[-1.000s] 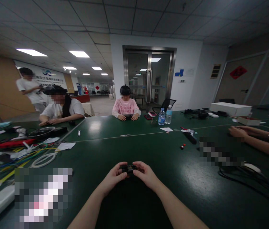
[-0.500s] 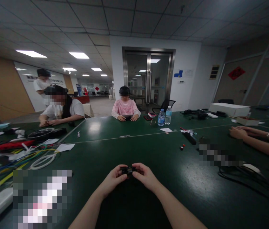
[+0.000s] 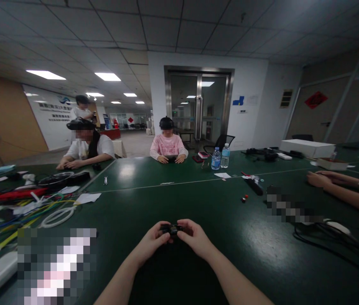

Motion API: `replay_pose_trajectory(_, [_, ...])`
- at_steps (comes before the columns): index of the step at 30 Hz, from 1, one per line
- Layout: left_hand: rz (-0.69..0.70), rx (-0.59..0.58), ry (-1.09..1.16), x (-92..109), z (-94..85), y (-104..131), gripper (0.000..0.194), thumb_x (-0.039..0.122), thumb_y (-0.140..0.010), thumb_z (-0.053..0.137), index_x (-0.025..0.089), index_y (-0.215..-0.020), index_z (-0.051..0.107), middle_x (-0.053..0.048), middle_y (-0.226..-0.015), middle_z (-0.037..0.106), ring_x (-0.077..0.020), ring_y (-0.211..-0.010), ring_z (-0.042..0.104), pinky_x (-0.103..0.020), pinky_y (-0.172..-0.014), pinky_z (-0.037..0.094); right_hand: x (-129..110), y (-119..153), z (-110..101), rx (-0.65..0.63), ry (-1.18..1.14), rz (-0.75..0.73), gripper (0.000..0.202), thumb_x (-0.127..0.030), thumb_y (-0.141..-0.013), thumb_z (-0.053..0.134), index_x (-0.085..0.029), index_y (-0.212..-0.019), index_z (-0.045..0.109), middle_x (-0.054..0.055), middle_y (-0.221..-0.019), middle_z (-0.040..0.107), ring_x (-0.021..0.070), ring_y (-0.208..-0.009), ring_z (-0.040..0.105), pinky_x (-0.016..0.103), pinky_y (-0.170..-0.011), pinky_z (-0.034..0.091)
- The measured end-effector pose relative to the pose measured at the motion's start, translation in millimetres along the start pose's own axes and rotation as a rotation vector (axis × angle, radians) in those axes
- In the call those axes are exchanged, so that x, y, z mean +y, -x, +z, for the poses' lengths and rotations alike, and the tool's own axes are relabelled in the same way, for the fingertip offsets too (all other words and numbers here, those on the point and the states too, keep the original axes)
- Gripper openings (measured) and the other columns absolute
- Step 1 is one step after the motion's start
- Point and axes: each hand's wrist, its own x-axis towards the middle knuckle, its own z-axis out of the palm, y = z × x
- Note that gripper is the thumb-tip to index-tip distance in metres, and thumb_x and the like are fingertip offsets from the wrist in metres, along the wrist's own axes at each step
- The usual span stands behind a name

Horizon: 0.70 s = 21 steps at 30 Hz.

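Between my two hands is a small black device (image 3: 174, 230), held just above or on the dark green table (image 3: 134, 203); I cannot tell its exact kind. My left hand (image 3: 154, 239) grips its left end, thumb in front and fingers curled behind. On the right end, my right hand (image 3: 195, 237) has the same hold, thumb and fingers pinching it. The fingers cover both ends, so only the middle of the device shows.
Cables (image 3: 59, 216) and papers (image 3: 88, 198) crowd the left. Water bottles (image 3: 225, 156) stand across the table, before a seated person in pink (image 3: 168, 146). Black cords (image 3: 322, 243) and another person's arms (image 3: 341, 182) lie at the right; a white box (image 3: 308, 148) sits behind.
The view has shifted slightly. My hands keep their hold on the small black device, almost unmoved. At the back left, the standing person has moved to the right.
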Motion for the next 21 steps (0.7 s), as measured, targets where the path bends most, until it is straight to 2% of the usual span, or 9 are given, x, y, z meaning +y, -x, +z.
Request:
replay_pose_trajectory(7, [-0.005, -0.003, -0.004, -7.2, -3.6, -0.8, 0.039, 0.031, -0.073, 0.061, 0.019, -0.108, 0.048, -0.005, -0.091, 0.062, -0.0190, -0.085, 0.059, -0.032, -0.077, 0.042, -7.9, 3.4, 1.3, 0.010, 0.027, 0.028, 0.034, -0.030, -0.071, 0.061, -0.020, -0.103, 0.055, 0.004, -0.101, 0.060, 0.0204, -0.092, 0.057, 0.037, -0.083, 0.045])
replay_pose_trajectory(16, [-0.011, -0.017, 0.024, -3.1, -1.4, 0.3, 0.038, 0.028, -0.073, 0.061, 0.019, -0.107, 0.047, -0.005, -0.092, 0.062, -0.0183, -0.086, 0.058, -0.032, -0.079, 0.041, -5.0, 1.6, 0.3, 0.011, 0.067, 0.021, 0.031, -0.031, -0.072, 0.060, -0.021, -0.101, 0.057, 0.004, -0.102, 0.060, 0.0206, -0.094, 0.056, 0.035, -0.082, 0.045])
replay_pose_trajectory(21, [-0.014, 0.005, -0.007, -3.5, -0.9, -0.8, 0.038, 0.030, -0.072, 0.062, 0.019, -0.105, 0.048, -0.003, -0.086, 0.062, -0.0184, -0.084, 0.059, -0.032, -0.077, 0.041, 2.1, -1.5, 0.9, 0.012, 0.066, -0.009, 0.030, -0.029, -0.072, 0.060, -0.020, -0.100, 0.057, 0.004, -0.098, 0.061, 0.0191, -0.091, 0.058, 0.034, -0.082, 0.046])
